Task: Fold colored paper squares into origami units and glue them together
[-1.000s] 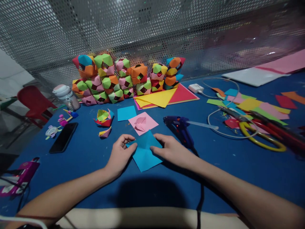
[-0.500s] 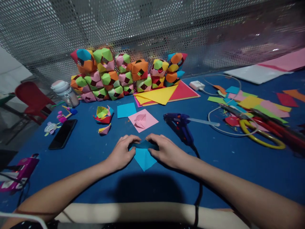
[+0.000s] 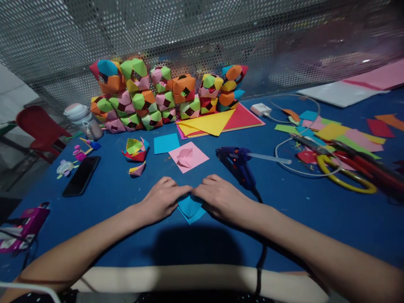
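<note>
A blue paper [image 3: 191, 207] lies on the table between my hands, its upper part folded down toward its near corner. My left hand [image 3: 162, 200] is closed on the paper's left side, with the thumb along the top edge. On the right side my right hand [image 3: 219, 197] presses the same paper, fingers curled, its fingertips meeting the left thumb. Just beyond sits a pink square [image 3: 195, 158] with a folded pink piece on it, beside a flat blue square [image 3: 166, 143]. A blue glue gun [image 3: 238, 162] lies to the right.
Colourful paper balls [image 3: 145, 103] are stacked at the back by yellow and red sheets [image 3: 246, 120]. Right: paper scraps [image 3: 353, 136], yellow-handled scissors [image 3: 344, 179], a charger [image 3: 260, 110]. Left: a phone [image 3: 82, 176], a bottle [image 3: 83, 120], a small paper bowl [image 3: 135, 149].
The blue paper's upper part has come down over its lower part. My thumbs have moved up from its sides, and both hands are now closer together at the top edge.
</note>
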Demonstrator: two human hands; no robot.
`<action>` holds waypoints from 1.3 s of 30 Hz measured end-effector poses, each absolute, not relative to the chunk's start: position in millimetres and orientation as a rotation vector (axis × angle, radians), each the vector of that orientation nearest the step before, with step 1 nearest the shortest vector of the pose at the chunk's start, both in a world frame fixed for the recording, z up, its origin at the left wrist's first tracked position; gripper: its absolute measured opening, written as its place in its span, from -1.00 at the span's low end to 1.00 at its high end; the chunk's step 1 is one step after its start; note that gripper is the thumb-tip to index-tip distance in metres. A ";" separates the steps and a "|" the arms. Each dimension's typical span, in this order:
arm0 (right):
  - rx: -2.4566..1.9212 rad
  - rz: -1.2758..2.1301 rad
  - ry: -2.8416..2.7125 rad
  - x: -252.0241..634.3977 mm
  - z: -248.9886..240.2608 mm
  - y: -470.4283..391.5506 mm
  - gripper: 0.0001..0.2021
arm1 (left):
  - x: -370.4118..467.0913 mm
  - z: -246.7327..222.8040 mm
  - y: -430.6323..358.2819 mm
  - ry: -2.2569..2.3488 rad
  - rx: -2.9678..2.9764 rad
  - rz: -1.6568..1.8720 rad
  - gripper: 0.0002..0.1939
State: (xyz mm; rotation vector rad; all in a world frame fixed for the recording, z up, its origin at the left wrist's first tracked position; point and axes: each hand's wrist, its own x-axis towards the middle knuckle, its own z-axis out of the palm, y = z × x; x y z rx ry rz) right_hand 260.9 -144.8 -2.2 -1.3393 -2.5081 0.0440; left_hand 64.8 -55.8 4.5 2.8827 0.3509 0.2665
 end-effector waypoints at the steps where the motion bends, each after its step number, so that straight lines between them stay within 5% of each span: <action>1: -1.361 0.061 -2.496 262.5 -1.8 -145.4 -0.82 | 64.5 5.1 -55.7 0.353 2.879 0.256 -0.53; 6: -1.448 0.334 -2.201 269.7 -2.7 -145.0 -0.78 | 63.7 7.6 -61.7 0.543 2.635 0.354 -0.54; 15: -1.514 0.702 -1.512 261.0 5.3 -138.8 -0.63 | 76.7 10.6 -76.9 0.924 1.736 0.663 -0.91; 19: -1.559 0.904 -1.319 263.9 7.0 -136.4 -0.54 | 81.3 9.9 -82.1 0.932 1.409 0.693 -0.86; 24: -1.497 0.971 -1.406 267.6 6.5 -136.9 -0.51 | 83.1 11.3 -81.9 0.920 1.534 0.733 -0.66; 33: -1.272 1.136 -1.353 258.0 -0.5 -135.4 -0.49 | 83.0 0.4 -77.0 0.963 1.426 0.739 -0.71; 39: -1.397 0.918 -1.558 262.2 -1.0 -136.6 -0.49 | 78.5 0.4 -68.9 1.011 1.892 0.716 -0.78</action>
